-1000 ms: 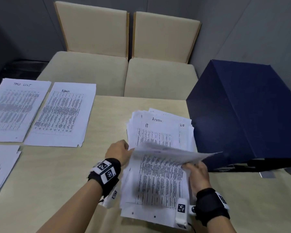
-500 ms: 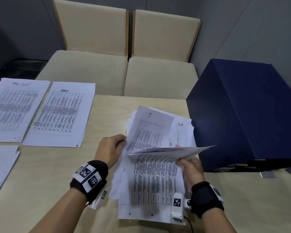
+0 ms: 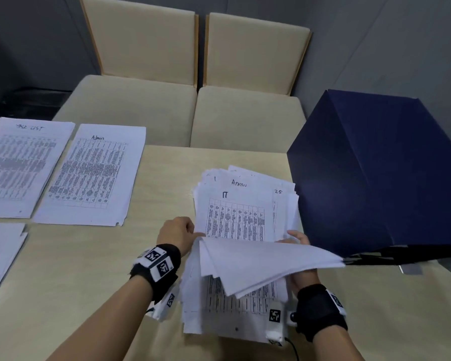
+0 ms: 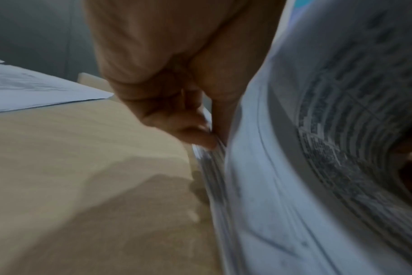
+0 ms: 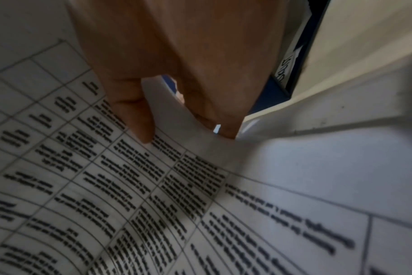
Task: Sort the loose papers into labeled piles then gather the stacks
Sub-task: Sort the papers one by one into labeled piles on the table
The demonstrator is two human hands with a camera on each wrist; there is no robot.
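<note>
My left hand [image 3: 179,233] pinches the left edge of a lifted wad of sheets [image 3: 258,264], thumb and fingertips [image 4: 200,137] closed on the paper. My right hand [image 3: 298,256] holds the same wad from the right, thumb on the printed face and fingers curled underneath it. The wad arches blank side up over the loose stack [image 3: 242,212] lying on the bench [image 3: 89,269]; the exposed sheet there is headed "IT", with "Admin" on one behind it. A dark blue box [image 3: 380,165] stands just right of the stack. Far left lie 2 sorted piles side by side, one headed "Admin" [image 3: 91,175], the other [image 3: 21,165] illegible to me, and a third pile [image 3: 0,259] nearer me. 2 cream chairs [image 3: 188,79] stand beyond the bench.
</note>
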